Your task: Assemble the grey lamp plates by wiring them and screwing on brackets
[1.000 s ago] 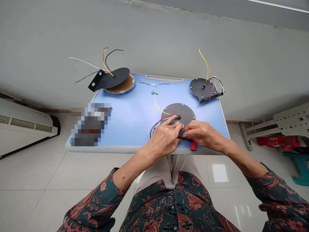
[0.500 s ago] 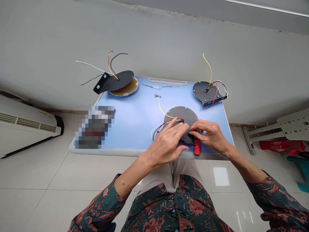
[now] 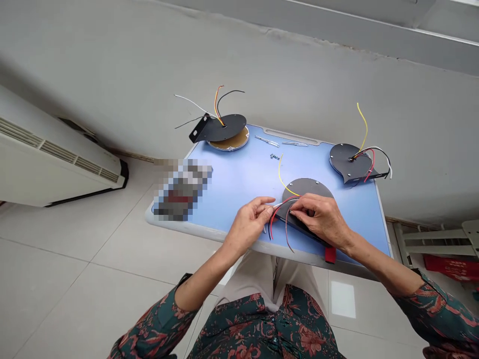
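Note:
A grey round plate point(image 3: 310, 188) with red, black, white and yellow wires lies near the front edge of a small blue table point(image 3: 239, 179). My left hand point(image 3: 249, 225) pinches the white wire point(image 3: 277, 204) where the wires leave the plate. My right hand point(image 3: 324, 219) rests on the plate's near side, fingers curled at the wire bundle; what they grip is hidden. A red-handled tool point(image 3: 330, 254) lies at the table's edge under my right wrist.
A second wired plate point(image 3: 220, 129) sits on an amber disc at the table's far left. A third black wired plate point(image 3: 350, 164) sits far right. Small screws point(image 3: 274, 156) and two clear pieces point(image 3: 267, 141) lie at the back. A white heater point(image 3: 48, 159) stands left.
My left hand slid left off the plate and now pinches the white wire. My right hand moved onto the plate's near side. The view shifted left.

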Action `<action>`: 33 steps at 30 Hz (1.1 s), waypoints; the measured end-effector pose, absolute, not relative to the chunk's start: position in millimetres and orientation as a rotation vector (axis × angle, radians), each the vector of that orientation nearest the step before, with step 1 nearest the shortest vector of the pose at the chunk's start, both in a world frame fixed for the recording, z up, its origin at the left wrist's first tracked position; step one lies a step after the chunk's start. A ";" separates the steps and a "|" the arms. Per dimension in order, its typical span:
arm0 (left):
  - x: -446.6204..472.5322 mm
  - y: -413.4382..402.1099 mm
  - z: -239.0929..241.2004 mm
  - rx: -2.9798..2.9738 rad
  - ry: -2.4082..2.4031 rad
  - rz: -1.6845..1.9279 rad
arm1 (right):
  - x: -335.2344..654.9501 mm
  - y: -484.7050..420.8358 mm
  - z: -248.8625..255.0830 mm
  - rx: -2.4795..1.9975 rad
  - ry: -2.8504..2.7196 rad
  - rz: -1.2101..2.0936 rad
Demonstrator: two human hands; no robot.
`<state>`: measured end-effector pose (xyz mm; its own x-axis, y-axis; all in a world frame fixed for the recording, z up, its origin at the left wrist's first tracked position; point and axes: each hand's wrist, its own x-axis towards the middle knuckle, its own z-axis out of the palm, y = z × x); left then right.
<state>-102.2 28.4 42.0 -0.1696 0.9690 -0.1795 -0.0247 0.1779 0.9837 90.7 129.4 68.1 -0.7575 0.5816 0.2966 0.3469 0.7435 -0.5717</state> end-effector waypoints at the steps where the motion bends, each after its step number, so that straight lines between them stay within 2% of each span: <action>1: -99.6 27.6 41.8 0.977 1.405 1.202 | 89.7 129.8 66.4 -0.692 -2.474 0.673; 11: -99.7 25.9 40.3 0.953 1.352 1.210 | 86.9 128.8 58.0 -0.628 -2.575 0.417; 20: -96.7 45.3 54.5 0.728 1.310 1.057 | 86.6 138.8 70.5 -0.202 -2.794 -0.053; 27: -98.6 74.1 77.2 0.688 1.445 0.854 | 87.1 142.1 73.6 -0.074 -2.809 -0.072; 33: -95.3 84.7 72.6 0.769 1.556 0.735 | 91.2 143.3 71.9 -0.076 -2.799 -0.054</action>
